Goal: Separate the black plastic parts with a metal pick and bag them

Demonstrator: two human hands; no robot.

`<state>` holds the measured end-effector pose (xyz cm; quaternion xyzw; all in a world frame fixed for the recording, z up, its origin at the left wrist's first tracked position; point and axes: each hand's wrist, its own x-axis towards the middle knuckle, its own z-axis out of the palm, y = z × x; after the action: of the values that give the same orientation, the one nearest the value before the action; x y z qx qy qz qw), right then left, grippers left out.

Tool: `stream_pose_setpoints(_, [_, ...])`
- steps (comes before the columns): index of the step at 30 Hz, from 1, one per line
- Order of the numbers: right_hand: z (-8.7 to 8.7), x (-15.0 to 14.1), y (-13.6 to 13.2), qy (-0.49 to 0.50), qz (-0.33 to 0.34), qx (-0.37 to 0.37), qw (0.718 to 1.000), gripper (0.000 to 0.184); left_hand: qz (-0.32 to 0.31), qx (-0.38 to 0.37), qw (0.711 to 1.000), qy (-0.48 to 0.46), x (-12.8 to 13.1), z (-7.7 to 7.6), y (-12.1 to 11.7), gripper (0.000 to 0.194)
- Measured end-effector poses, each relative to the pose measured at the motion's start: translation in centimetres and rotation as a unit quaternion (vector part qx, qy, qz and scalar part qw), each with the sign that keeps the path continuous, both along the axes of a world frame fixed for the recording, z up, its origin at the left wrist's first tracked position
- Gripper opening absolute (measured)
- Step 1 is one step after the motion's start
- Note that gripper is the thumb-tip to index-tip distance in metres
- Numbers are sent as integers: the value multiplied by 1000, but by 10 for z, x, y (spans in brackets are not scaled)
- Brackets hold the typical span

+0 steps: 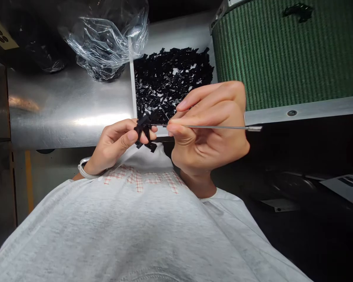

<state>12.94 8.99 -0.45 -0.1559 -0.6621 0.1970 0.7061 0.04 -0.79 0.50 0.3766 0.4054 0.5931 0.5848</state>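
Between the thumb and fingers of my left hand (113, 143) sits a small black plastic part (145, 131) with several angular prongs. My right hand (213, 131) pinches a thin metal rod (220, 127), whose wider end sticks out to the right past the hand. The rod's other end points left at the black part; whether it touches or enters it I cannot tell. Just beyond both hands, a white tray (132, 84) holds a heap of similar black parts (173, 74).
A clear plastic bag (102, 47) lies at the back left on the metal table (61, 113). At the right stands a green ridged conveyor belt (282, 62) with a black part (299, 11) on it. A metal rail (312, 111) runs along the belt's near side.
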Motion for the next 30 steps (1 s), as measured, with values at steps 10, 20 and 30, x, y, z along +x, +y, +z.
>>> stream_pose_setpoints(10, [9,13,-7,-62,22,-66,996,24,-5,19,1000,2,-2,-2,0,28])
stream_pose_setpoints(20, [5,14,-14,-62,72,-60,994,18,-7,23,1000,2,-3,0,1,30])
stream_pose_setpoints(30, [14,18,-11,-125,23,-26,992,23,-28,41,999,-11,-5,-3,1,28])
